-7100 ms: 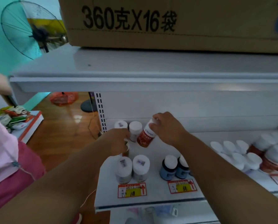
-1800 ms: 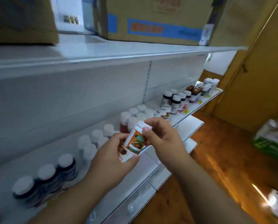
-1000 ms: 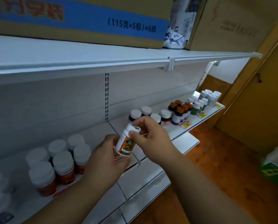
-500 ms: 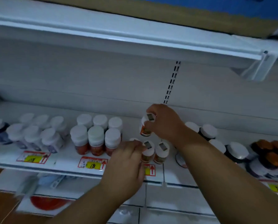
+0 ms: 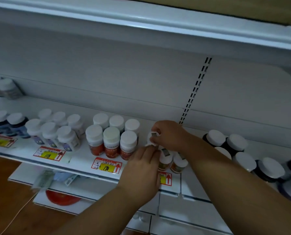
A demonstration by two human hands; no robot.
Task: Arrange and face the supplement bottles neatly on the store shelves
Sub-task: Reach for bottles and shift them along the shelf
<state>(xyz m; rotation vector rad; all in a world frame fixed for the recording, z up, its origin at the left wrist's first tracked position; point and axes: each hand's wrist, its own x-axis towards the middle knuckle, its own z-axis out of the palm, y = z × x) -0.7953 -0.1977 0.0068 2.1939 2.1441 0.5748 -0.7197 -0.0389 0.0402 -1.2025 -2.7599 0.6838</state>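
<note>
Right hand (image 5: 171, 135) on bottle cap (image 5: 153, 135) (white)

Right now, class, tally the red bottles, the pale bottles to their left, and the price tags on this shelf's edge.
Red bottles: 6
Pale bottles: 6
Price tags: 4, one half hidden by a hand
Total: 16

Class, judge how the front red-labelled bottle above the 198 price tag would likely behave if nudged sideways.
The red-labelled bottle looks tall and narrow, so it may tip. Neighbouring bottles stand close and would probably brace it. Its round body would likely roll if toppled.
</note>
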